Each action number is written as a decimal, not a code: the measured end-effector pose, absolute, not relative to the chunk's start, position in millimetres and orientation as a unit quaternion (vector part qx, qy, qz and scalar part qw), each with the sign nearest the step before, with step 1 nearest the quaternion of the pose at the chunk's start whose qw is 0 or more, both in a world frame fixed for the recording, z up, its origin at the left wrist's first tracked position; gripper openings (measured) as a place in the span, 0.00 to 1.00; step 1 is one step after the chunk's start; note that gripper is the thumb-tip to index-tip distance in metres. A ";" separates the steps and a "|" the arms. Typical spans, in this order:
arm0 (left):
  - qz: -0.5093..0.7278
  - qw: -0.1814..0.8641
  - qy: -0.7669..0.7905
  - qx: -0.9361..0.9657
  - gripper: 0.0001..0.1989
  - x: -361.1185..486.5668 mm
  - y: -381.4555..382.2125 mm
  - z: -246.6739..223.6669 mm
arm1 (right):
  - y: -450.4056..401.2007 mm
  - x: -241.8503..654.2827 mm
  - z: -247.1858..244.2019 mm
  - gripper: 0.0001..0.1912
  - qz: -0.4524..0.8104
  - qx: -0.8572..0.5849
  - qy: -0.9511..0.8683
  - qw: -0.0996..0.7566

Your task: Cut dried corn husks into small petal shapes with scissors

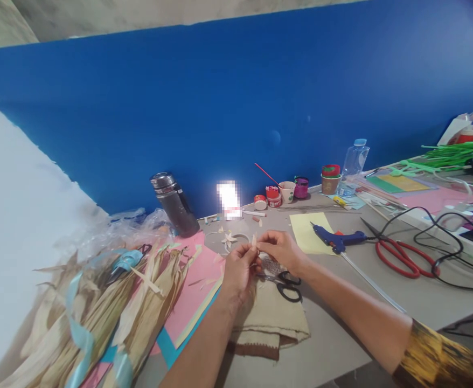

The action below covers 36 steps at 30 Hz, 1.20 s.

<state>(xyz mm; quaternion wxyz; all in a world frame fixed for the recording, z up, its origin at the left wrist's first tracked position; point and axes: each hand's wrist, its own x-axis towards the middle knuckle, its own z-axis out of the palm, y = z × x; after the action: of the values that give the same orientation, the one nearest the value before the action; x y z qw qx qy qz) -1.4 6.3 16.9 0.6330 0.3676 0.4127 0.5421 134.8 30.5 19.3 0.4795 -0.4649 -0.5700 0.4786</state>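
Observation:
My left hand (240, 265) and my right hand (279, 249) meet above a folded beige cloth (275, 315). Between their fingertips is a small pale piece of husk (254, 241), pinched from both sides. Black-handled scissors (288, 286) lie on the cloth just below my right hand, their blades partly under my hands. A small pale star-shaped husk piece (229, 238) rests on the table beyond my left hand.
Dried husks (139, 302) and pink paper (194, 291) lie at left, near a dark flask (175, 207). At right are a blue glue gun (339, 238), red-handled scissors (402, 258) and black cables. Paint pots (274, 196) and a plastic bottle (353, 167) stand behind.

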 end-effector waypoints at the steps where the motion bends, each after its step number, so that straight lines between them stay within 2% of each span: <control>1: 0.535 0.639 0.411 0.369 0.15 -1.4 6.1 17.1 | 29.8 135.2 20.7 0.07 0.492 -0.461 -0.563 0.477; 10: 0.532 0.682 0.408 0.293 0.15 -1.9 5.1 24.0 | 30.4 137.1 21.7 0.09 0.582 -0.430 -0.485 0.491; 17: 0.547 0.670 0.406 0.296 0.16 -4.3 5.7 22.3 | 34.7 138.5 17.5 0.09 0.623 -0.421 -0.450 0.482; 26: 0.539 0.674 0.399 0.311 0.19 -7.1 7.1 19.4 | 35.6 140.4 16.4 0.16 0.664 -0.383 -0.422 0.484; 32: 0.559 0.657 0.389 0.323 0.16 -2.2 3.4 15.9 | 30.1 136.3 15.9 0.11 0.627 -0.427 -0.496 0.422; 36: 0.562 0.645 0.405 0.323 0.16 -0.4 1.7 14.1 | 28.0 135.5 18.2 0.08 0.610 -0.437 -0.514 0.415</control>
<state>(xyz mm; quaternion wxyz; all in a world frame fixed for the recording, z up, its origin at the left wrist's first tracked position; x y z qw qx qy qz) -0.4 1.7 14.1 0.6454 0.3227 0.4050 0.5615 135.5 28.0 18.2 0.4149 -0.4375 -0.5137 0.6103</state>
